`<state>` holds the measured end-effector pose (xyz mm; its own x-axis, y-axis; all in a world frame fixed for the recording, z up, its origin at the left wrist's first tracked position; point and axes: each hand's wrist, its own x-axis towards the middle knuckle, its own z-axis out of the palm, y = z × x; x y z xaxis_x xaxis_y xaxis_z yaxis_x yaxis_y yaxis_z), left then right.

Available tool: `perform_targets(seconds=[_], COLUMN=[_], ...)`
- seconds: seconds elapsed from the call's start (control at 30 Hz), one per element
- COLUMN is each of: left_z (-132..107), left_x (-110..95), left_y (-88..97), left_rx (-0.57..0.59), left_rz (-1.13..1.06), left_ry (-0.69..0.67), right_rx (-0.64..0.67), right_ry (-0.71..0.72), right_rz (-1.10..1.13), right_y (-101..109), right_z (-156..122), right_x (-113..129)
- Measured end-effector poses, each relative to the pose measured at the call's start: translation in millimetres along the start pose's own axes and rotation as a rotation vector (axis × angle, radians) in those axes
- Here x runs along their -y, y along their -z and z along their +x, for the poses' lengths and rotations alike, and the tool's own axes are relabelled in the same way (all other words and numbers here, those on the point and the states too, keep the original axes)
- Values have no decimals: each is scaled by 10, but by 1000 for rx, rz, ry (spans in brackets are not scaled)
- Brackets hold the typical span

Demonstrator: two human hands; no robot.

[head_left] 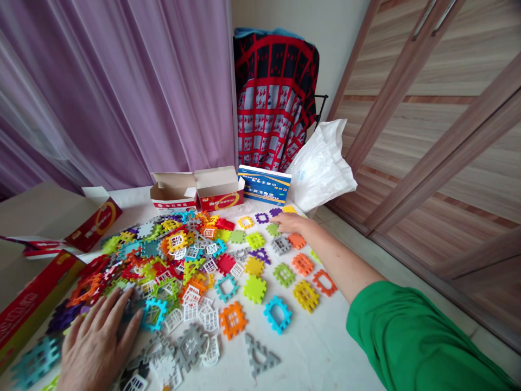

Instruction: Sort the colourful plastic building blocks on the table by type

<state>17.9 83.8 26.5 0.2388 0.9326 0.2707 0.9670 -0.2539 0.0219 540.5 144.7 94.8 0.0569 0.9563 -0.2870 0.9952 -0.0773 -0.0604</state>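
A heap of coloured plastic interlocking tiles (175,260) covers a white table (325,353). My left hand (95,342) lies flat on the near left part of the heap, fingers spread, holding nothing. My right hand (291,222) reaches out in a green sleeve to the far right edge of the tiles. Its fingers are bent down onto a small green tile (273,229), next to an orange tile (297,240) and a purple tile (275,212). Whether it grips the green tile is unclear.
Two open red-and-white cartons (197,191) and a blue box (264,185) stand at the far edge. Red boxes (28,304) lie at the left. A white plastic bag (321,165), a red patterned cloth (274,103), purple curtains (114,87) and wooden doors (439,125) lie beyond.
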Motion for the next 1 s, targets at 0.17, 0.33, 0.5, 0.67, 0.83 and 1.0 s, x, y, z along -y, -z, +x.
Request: perform_targets(seconds=[0.17,0.33,0.5,0.67,0.83,1.0], left_z=[-11,10,29,30,23,24], left_x=[-1,-103,-157,-129,-115,-116], left_y=[-4,73,119,71,39,24], left_rx=[-1,-15,-28,-85,-95,-119], left_rz=[18,4,7,-9,-3,-22], left_ry=[-12,30,27,10,-3,10], right_rx=[36,1,-48,-154,-357,-747], right_ry=[5,9,23,32,69,163], right_rz=[7,6,23,33,77,403], right_y=[12,-20,-49,4,-108,-585], right_z=[4,56,74,-78,-477,-1068], right_x=[-16,-4,-18,7,268,802])
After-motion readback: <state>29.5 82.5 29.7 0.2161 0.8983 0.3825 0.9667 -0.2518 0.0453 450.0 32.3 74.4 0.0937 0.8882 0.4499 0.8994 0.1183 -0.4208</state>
